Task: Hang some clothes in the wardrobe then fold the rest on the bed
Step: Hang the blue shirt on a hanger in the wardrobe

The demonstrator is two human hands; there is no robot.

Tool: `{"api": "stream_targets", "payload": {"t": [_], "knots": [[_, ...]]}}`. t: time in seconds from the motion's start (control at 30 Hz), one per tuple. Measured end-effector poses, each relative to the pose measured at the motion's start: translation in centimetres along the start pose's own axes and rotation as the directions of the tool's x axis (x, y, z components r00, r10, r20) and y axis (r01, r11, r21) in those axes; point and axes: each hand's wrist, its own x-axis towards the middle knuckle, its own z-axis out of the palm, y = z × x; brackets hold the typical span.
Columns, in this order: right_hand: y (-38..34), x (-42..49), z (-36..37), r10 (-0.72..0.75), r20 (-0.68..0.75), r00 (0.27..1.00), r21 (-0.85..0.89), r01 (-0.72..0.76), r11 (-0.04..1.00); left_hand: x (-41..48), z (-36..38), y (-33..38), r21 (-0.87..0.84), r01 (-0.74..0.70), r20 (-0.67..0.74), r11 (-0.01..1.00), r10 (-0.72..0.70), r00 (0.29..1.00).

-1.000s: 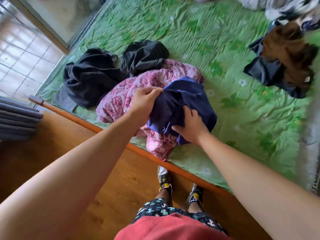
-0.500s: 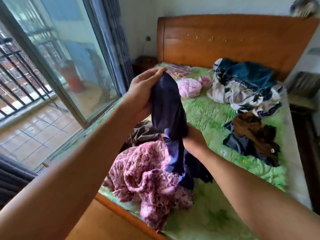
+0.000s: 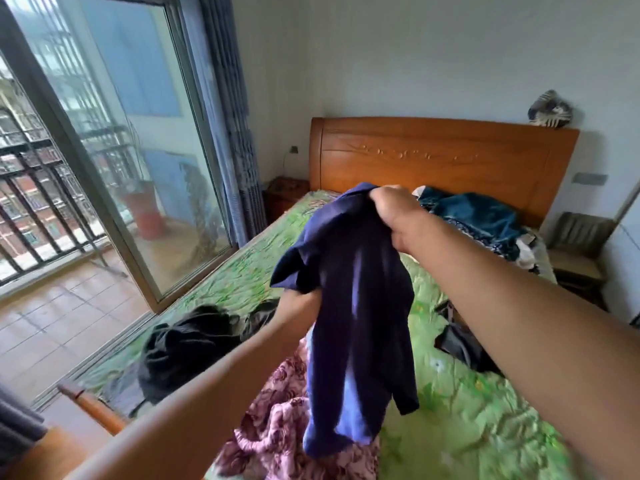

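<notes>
My right hand (image 3: pixel 391 216) clenches the limp, light navy garment (image 3: pixel 360 323) mid-frame, my left hand (image 3: pixel 299 306) is hidden behind it so its grip is untellable, and I'd pinch the shoulders.

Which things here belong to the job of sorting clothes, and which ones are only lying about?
Job: right hand holding the navy garment; pink floral garment; black clothes; teal heap; bed.
Lying about: chair; bedside table; red pot; striped thing on the headboard.
</notes>
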Motion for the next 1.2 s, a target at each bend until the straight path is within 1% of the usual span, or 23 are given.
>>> {"api": "stream_targets", "payload": {"t": [0.03,0.07,0.13,0.17,0.2,0.3,0.37,0.43,0.5,0.57,0.63,0.73,0.77,0.83,0.87,0.9,0.93,0.97,1.0,1.03,1.1,1.13,1.2], "knots": [[-0.6,0.2,-0.2,0.024,-0.004,1.0,0.052,-0.023,0.998,-1.1,0.7,-0.2,-0.072,0.083,0.04,0.994,-0.081,0.996],[-1.1,0.1,-0.4,0.041,0.003,0.999,0.099,-0.041,0.994,-1.7,1.2,-0.2,-0.14,0.151,0.117,0.979,-0.136,0.984],[-1.8,0.0,-0.9,0.069,0.046,0.997,0.166,-0.076,0.983,-3.4,2.0,1.2,-0.289,0.235,0.351,0.928,-0.126,0.928],[-1.8,0.1,-0.9,0.073,0.065,0.995,0.186,-0.085,0.979,-4.0,2.4,1.9,-0.347,0.28,0.442,0.895,-0.107,0.89],[-1.8,0.0,-1.0,0.065,0.082,0.995,0.204,-0.08,0.976,-4.5,2.6,2.5,-0.391,0.326,0.498,0.861,-0.1,0.861],[-1.2,0.1,-1.5,0.051,0.046,0.998,0.216,-0.059,0.975,-4.5,2.9,3.2,-0.445,0.41,0.592,0.797,-0.082,0.802],[-0.7,0.0,-2.4,0.064,0.045,0.997,0.21,-0.072,0.975,-4.3,2.9,3.6,-0.425,0.424,0.636,0.8,-0.07,0.769],[0.0,0.0,-3.6,0.037,0.077,0.996,0.177,-0.05,0.983,-3.6,2.7,3.8,-0.41,0.451,0.651,0.793,-0.092,0.754],[0.8,-0.6,-4.9,0.026,0.084,0.996,0.038,-0.03,0.999,-2.6,2.2,4.5,-0.426,0.458,0.641,0.78,-0.097,0.762],[1.6,-1.9,-6.0,0.066,0.191,0.979,-0.08,-0.051,0.995,-1.5,1.9,5.4,-0.449,0.43,0.598,0.784,-0.095,0.796],[2.2,-3.1,-6.8,0.134,0.329,0.935,-0.125,-0.098,0.987,-0.6,1.5,6.5,-0.464,0.406,0.558,0.787,-0.096,0.824],[2.6,-4.8,-7.3,0.167,0.416,0.894,-0.1,-0.138,0.985,0.8,0.9,7.5,-0.453,0.366,0.504,0.813,-0.105,0.857],[2.7,-5.0,-7.2,0.148,0.417,0.897,-0.084,-0.124,0.989,1.0,0.7,7.7,-0.431,0.355,0.498,0.83,-0.109,0.86],[3.1,-5.4,-6.7,0.082,0.361,0.929,-0.039,-0.073,0.997,1.4,0.5,7.9,-0.369,0.325,0.466,0.871,-0.129,0.876],[3.4,-5.5,-6.3,0.048,0.305,0.951,-0.046,-0.036,0.998,1.7,0.5,7.7,-0.33,0.279,0.429,0.902,-0.12,0.895],[3.7,-5.4,-6.0,0.004,0.239,0.971,-0.117,0.024,0.993,1.8,0.6,7.7,-0.286,0.21,0.387,0.935,-0.088,0.918],[4.0,-5.2,-5.8,-0.053,0.184,0.981,-0.248,0.099,0.964,1.9,0.6,7.7,-0.232,0.136,0.354,0.963,-0.046,0.934],[4.2,-4.8,-5.6,-0.118,0.161,0.98,-0.395,0.174,0.902,2.0,0.5,7.6,-0.178,0.063,0.34,0.982,0.002,0.941],[4.3,-4.5,-5.6,-0.186,0.158,0.97,-0.523,0.241,0.817,2.0,0.2,7.7,-0.117,-0.002,0.337,0.993,0.042,0.941],[4.2,-4.3,-5.7,-0.244,0.153,0.958,-0.604,0.285,0.744,2.0,-0.2,7.9,-0.053,-0.056,0.33,0.997,0.07,0.941],[4.1,-3.7,-6.4,-0.351,0.128,0.928,-0.68,0.34,0.649,2.4,-1.1,8.2,0.062,-0.131,0.281,0.99,0.108,0.954],[4.0,-3.4,-6.8,-0.403,0.121,0.907,-0.702,0.365,0.611,2.5,-1.6,8.3,0.096,-0.136,0.256,0.986,0.107,0.961],[3.8,-3.0,-7.3,-0.477,0.144,0.867,-0.714,0.424,0.557,2.9,-2.3,8.4,0.093,-0.112,0.231,0.989,0.088,0.969]]}}
